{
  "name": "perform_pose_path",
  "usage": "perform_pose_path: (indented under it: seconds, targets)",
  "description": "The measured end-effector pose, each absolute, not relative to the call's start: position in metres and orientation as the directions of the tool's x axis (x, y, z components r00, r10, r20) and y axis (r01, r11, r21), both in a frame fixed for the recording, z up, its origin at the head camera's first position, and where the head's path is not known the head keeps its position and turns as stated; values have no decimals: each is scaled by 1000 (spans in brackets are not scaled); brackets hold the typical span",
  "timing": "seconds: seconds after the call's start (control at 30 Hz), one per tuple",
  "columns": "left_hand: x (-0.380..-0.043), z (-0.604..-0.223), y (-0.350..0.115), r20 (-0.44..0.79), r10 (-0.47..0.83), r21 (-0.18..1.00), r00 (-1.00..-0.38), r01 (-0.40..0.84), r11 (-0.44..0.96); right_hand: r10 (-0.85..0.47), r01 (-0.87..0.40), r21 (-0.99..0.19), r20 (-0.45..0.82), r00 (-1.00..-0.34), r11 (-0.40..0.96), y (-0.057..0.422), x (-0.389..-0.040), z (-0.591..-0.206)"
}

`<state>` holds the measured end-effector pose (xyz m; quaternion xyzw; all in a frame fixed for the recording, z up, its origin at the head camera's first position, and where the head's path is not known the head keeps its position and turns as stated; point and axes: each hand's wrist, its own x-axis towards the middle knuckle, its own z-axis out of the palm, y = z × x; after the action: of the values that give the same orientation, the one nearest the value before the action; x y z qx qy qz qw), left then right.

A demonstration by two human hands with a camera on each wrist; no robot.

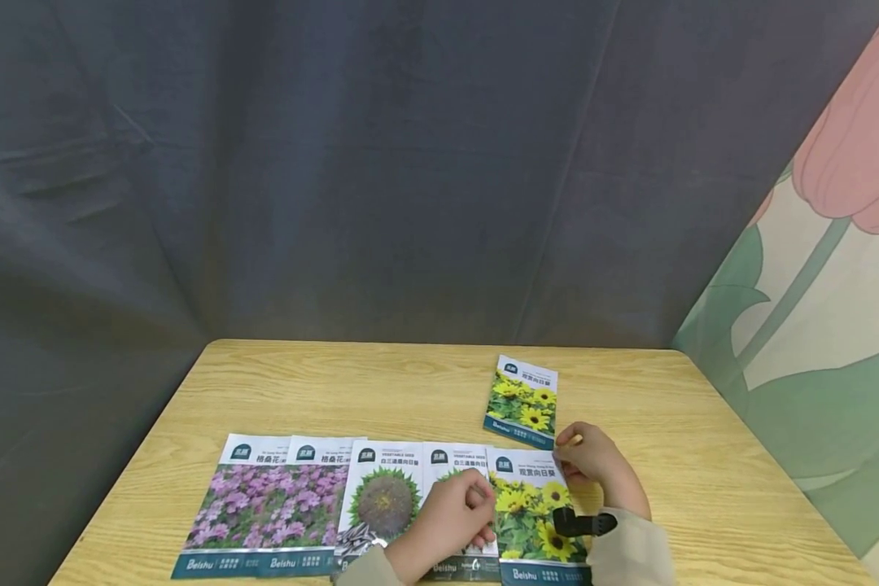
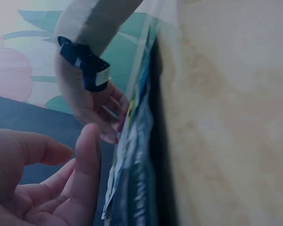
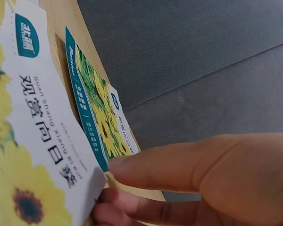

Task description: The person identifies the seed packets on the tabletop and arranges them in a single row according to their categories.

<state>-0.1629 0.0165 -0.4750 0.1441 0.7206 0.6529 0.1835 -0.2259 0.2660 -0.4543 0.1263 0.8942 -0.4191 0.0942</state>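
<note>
My right hand (image 1: 593,460) is at the upper right corner of a yellow-flower seed packet (image 1: 523,496), pinching that corner between thumb and fingers (image 3: 146,165). This packet lies at the right end of an overlapping row. Over a sunflower-head packet (image 1: 450,460) hovers my left hand (image 1: 454,509), its fingers loosely bent and nothing between them. Another sunflower-head packet (image 1: 384,496) lies to its left, partly behind the left wrist. Beyond the right hand, a second yellow-flower packet (image 1: 523,399) lies slightly turned on the table.
Two purple-flower packets (image 1: 223,505) overlap at the left end of the row. Beneath everything is a wood-grain table (image 1: 352,382). A dark grey curtain (image 1: 410,179) hangs behind it, and a wall with painted tulips (image 1: 835,325) stands at the right.
</note>
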Motion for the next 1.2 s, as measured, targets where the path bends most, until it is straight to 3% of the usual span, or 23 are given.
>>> perform_pose_path:
  seconds: [0.63,0.93,1.2]
  targets:
    - [-199,-436,22,1,392,979,-920,80,186,197,214,-778,-119,-973,590,255,-233,-455]
    - [-235,-453,34,-100,276,990,-956,-67,124,185,211,-792,-126,-975,573,253,-236,-456]
    - [-249,-463,44,-159,274,983,-948,-127,131,198,222,-860,-145,-970,459,252,-238,-459]
